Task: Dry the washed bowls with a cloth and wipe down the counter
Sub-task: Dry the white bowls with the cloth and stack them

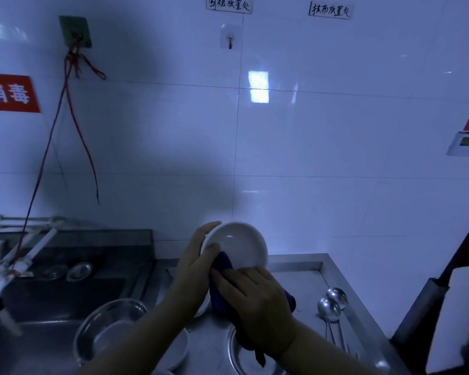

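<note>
While the left hand (194, 255) grips the round white bowl (237, 246) tipped up above the steel counter (303, 282), the right hand (251, 296) presses the purple cloth (222, 266) on its lower rim, just below the bowl.

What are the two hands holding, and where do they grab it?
The left hand holds the white bowl by its rim. The right hand grips the purple cloth, bunched against the bowl.

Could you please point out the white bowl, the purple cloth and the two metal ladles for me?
white bowl (241, 246): head view, inner wall.
purple cloth (224, 263): head view, fold against the bowl.
metal ladles (328, 309): head view, nearer ladle's rounded cup.
</note>
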The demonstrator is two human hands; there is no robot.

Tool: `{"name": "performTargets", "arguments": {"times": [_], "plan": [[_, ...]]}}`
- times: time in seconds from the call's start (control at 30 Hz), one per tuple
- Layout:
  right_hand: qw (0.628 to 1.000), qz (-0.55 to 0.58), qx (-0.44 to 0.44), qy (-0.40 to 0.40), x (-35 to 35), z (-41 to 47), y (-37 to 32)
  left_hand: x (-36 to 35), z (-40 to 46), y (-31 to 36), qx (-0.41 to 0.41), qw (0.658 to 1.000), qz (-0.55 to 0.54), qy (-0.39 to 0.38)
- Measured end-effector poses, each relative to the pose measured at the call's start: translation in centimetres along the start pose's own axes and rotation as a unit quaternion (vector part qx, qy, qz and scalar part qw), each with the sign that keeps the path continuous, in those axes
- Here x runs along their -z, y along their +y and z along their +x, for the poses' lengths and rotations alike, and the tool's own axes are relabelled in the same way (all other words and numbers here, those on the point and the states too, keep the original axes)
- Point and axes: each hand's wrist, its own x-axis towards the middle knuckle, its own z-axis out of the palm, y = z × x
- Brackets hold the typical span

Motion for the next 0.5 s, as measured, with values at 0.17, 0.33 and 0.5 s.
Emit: {"name": "performTargets", "arguments": {"times": [0.17,0.33,0.5], "plan": [[0.983,-0.035,0.146,-0.106,2.3,0.1,3.7,1.9,0.8,-0.1,0.021,0.996,0.017,-0.083],[0.979,-0.044,0.141,-0.141,3.6,1.7,4.8,2.4,1.3,0.4,0.063,0.991,0.012,-0.119],[0.99,-0.019,-0.026,-0.139,2.3,2.8,2.0,2.1,1.0,0.5,0.046,0.991,0.02,-0.124]]}}
